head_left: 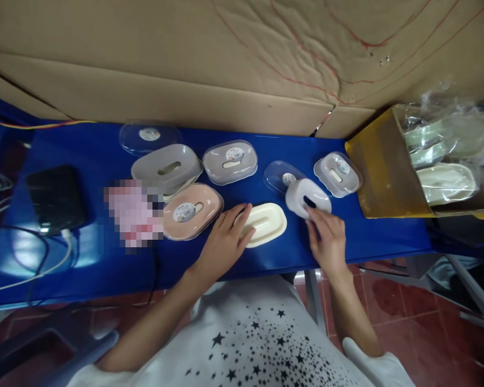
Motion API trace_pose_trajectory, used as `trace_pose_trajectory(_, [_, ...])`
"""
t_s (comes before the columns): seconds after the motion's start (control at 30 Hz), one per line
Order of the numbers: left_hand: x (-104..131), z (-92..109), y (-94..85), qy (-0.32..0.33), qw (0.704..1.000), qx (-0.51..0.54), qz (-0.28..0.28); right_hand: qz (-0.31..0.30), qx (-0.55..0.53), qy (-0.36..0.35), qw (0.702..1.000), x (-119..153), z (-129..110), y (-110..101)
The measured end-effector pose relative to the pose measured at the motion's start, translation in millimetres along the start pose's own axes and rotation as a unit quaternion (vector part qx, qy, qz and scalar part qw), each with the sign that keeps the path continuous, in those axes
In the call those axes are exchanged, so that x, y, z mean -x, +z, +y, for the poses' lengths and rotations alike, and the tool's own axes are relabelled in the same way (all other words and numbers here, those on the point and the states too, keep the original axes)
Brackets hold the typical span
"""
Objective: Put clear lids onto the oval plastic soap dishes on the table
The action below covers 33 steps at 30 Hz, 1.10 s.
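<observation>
At the middle of the blue bench [177, 266], with the peach box [204, 217] lying at nine o'clock from it, a cream tray [268, 228] rests flat under the left hand [220, 239]. That hand's grip is loosely open, thumb and index parted over the tray's eight o'clock end; whether the fingertips press on it, I cannot tell. A light, flat touch there would steady the tray best, with the fingers near the end so the rim and the raised middle ridge are left free. At one o'clock from the tray lies a clear lid [276, 174]; the pale cover [300, 200] overlaps it in view, though contact is unclear, so lifting the cover rather than dragging it would be kinder to both. The cover sits at two o'clock from the tray, and the right hand [329, 239] has its grip closed on the cover's near side by the slot, the fingers bunched. A gentle pinch suits it, since squeezing harder could tilt it; its wrist would do well to stay low and level. The tray's long axis, like its ridge, runs roughly from eight o'clock to two. The cover's runs differently, from about ten o'clock to four, so the two are not in line. Both have matching rounded ends, and I cannot tell a front from a back.
</observation>
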<state>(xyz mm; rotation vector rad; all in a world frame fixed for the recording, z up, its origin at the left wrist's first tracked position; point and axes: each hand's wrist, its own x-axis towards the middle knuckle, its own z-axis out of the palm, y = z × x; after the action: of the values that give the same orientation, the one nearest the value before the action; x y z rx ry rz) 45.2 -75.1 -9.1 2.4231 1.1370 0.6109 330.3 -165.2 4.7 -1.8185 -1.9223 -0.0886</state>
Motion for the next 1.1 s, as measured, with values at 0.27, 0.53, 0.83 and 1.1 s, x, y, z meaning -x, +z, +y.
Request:
trace_pose_trajectory(0.27, [28, -7, -16.0, -0.019, 0.991, 0.107, -0.084, -0.143, -0.090, -0.160, 0.973, 0, -61, 9])
trace_pose_trajectory(0.53, [35, -7, -17.8, 0.052, 0.998, -0.005, -0.034, -0.179, -0.079, -0.242, 0.950, -8, -58, 14])
trace_pose_trajectory(0.83, [35, -5, -12.6, 0.123, 0.988, -0.083, -0.043, -0.150, -0.094, -0.278, 0.944, -3, -54, 24])
trace_pose_trajectory(1.1, [27, -3, -15.9, 0.118, 0.987, -0.085, -0.062, -0.096, -0.052, -0.083, 0.991, -54, 1, 27])
